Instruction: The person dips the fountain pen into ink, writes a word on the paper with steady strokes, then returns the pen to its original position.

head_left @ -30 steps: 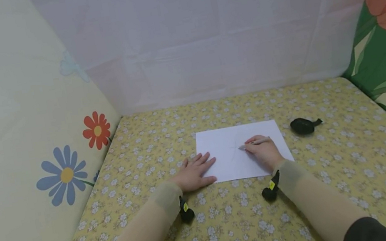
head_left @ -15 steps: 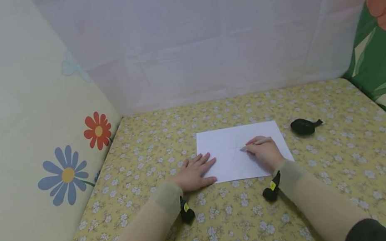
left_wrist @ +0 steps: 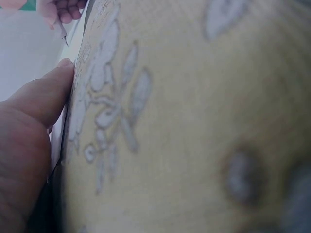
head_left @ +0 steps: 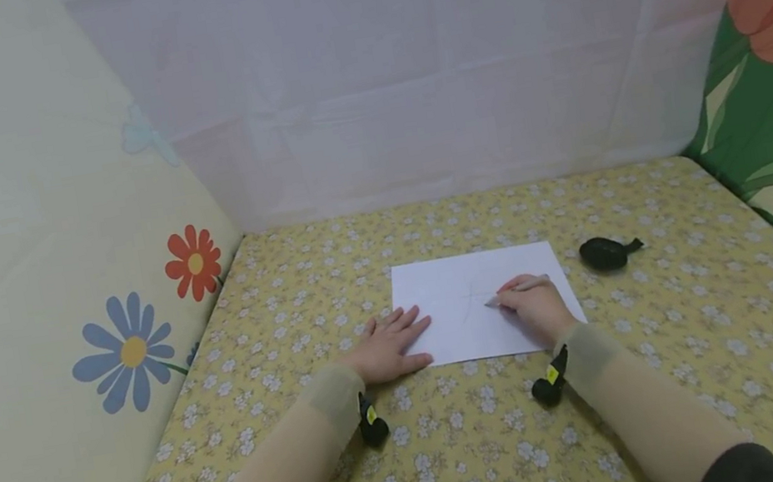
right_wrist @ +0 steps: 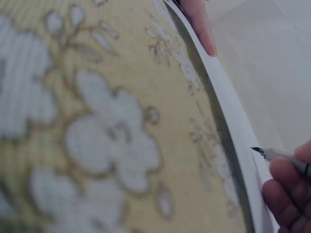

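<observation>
A white sheet of paper point(head_left: 442, 283) lies on the flower-patterned cloth, with a few faint crossing lines near its middle. My left hand point(head_left: 390, 347) rests flat on the paper's left side, fingers spread. Its thumb point(left_wrist: 56, 90) lies along the near edge in the left wrist view. With its fingertips my right hand point(head_left: 537, 308) pinches a light grey pen point(head_left: 533, 283), which slants down to the left. The dark pointed tip of the pen point(right_wrist: 257, 150) is right at the paper's surface in the right wrist view. The right palm covers part of the sheet's right side.
A dark rounded object with a short tail point(head_left: 604, 254) lies on the yellow floral tablecloth point(head_left: 467, 464), right of the paper. A pale hanging sheet point(head_left: 442, 64) stands behind the table, and printed flower panels flank it.
My right hand and the pen have shifted slightly right and toward me, the tip sliding down the paper. The left hand has stayed in place.
</observation>
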### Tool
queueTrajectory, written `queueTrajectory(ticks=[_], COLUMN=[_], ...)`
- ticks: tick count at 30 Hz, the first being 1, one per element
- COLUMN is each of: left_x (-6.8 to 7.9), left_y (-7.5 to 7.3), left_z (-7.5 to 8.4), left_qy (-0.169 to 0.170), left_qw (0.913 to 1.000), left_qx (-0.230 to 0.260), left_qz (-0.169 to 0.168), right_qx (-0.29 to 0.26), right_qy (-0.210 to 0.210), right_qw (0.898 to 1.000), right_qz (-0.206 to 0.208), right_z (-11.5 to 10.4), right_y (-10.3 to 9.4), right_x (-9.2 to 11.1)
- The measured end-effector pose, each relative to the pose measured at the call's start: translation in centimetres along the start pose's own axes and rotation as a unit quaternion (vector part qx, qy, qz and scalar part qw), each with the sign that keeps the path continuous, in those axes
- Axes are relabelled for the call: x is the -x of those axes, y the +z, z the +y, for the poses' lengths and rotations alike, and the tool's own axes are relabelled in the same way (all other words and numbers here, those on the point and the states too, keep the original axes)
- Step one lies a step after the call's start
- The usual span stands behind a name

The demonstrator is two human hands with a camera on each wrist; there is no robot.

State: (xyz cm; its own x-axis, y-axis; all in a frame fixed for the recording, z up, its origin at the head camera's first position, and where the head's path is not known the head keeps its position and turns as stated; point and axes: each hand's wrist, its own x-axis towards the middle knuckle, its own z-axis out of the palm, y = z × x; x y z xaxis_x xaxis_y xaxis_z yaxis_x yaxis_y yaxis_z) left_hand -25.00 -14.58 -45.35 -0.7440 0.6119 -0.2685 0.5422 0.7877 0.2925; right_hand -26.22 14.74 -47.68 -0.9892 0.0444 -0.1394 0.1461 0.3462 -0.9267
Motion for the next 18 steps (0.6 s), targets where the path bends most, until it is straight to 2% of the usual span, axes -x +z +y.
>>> queueTrajectory(ticks=[8,18], left_x=[0.06,0.09], left_y=[0.05,0.02], left_z=[-0.04,0.04], left_qy=[0.002,0.001], left_qw=[1.0,1.0], left_qx=[0.001,-0.002], left_qz=[0.002,0.0], right_qx=[0.022,0.021], right_qy=[-0.003,0.0], right_qw=[1.0,1.0], right_qz=[0.002,-0.005], right_z=[0.12,0.35], right_y=[-0.38,-0.96], right_x=[0.33,0.67])
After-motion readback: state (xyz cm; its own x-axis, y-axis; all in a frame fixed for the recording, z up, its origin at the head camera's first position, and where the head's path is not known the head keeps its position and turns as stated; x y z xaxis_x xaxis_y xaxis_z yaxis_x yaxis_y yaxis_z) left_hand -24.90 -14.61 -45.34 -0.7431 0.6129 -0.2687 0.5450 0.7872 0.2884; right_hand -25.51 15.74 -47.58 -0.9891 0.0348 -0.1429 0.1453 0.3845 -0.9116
